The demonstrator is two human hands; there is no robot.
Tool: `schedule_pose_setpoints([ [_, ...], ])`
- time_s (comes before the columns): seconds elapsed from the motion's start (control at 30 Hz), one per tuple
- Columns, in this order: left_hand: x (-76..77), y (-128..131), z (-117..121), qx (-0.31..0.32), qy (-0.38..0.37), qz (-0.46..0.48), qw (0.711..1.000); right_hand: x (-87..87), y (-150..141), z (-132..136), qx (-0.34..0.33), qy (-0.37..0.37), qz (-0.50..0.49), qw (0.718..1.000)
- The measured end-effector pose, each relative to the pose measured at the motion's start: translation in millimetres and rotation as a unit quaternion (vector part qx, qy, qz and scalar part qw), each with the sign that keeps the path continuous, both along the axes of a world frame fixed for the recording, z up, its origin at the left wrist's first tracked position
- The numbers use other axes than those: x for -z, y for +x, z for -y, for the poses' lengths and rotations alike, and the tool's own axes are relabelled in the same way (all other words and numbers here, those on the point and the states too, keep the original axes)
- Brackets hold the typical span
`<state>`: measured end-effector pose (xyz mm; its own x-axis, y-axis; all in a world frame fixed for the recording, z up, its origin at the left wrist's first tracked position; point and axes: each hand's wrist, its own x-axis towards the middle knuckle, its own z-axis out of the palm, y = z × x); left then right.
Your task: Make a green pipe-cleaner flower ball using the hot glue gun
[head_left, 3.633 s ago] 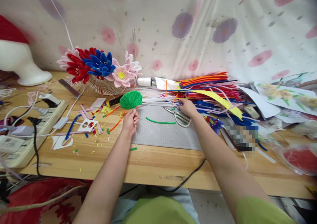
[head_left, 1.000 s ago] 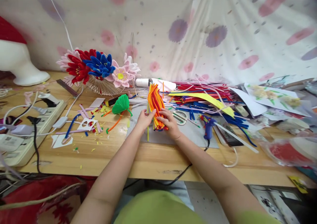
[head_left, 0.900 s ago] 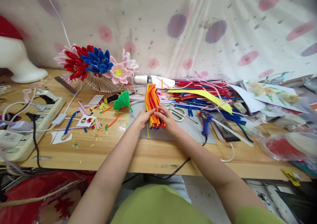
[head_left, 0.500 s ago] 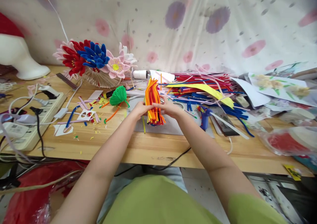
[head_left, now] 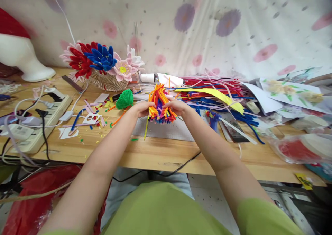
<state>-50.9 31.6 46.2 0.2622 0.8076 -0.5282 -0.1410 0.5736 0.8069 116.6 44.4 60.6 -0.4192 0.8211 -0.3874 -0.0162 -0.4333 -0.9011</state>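
Note:
Both hands hold one bundle of pipe cleaners (head_left: 161, 105), mostly orange with yellow, red and purple, raised above the grey cutting mat (head_left: 171, 131). My left hand (head_left: 141, 108) is closed on its left side and my right hand (head_left: 177, 107) on its right side. The cut ends point toward me. A yellow-green pipe cleaner (head_left: 146, 131) hangs down from under my left hand. A green pipe-cleaner fan (head_left: 124, 100) lies on the wooden table (head_left: 160, 155) just left of my hands.
A heap of loose pipe cleaners (head_left: 218, 93) and a blue glue gun (head_left: 214, 120) lie right of the mat. Pipe-cleaner flowers (head_left: 101, 63) stand at the back left, a power strip (head_left: 33, 127) with cables at the left edge. Scraps litter the table.
Earlier my left hand held the green fan and my right reached into the heap. Since then both hands took the orange bundle, lifted it off the mat and tipped its ends toward me.

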Motion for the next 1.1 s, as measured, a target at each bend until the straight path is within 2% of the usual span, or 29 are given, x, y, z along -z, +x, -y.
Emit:
schedule_pose_setpoints([
  [0.27,-1.2,-8,3,0.021,-0.033,-0.036,0.999,2.2,7,1,-0.025,-0.021,0.014,0.999],
  [0.57,-5.3,-11,7,0.002,-0.034,-0.073,0.997,16.1,20,-8,-0.065,-0.041,-0.057,0.995],
  [0.8,3.2,-13,6,0.018,-0.008,-0.084,0.996,21.6,31,-7,-0.104,-0.036,-0.061,0.992],
  [0.97,6.1,-16,12,0.033,0.011,-0.114,0.993,26.9,31,0,-0.087,0.003,-0.073,0.994],
  [1.1,4.2,-9,21,0.040,0.043,-0.089,0.994,32.2,24,8,-0.082,0.059,-0.081,0.992],
])
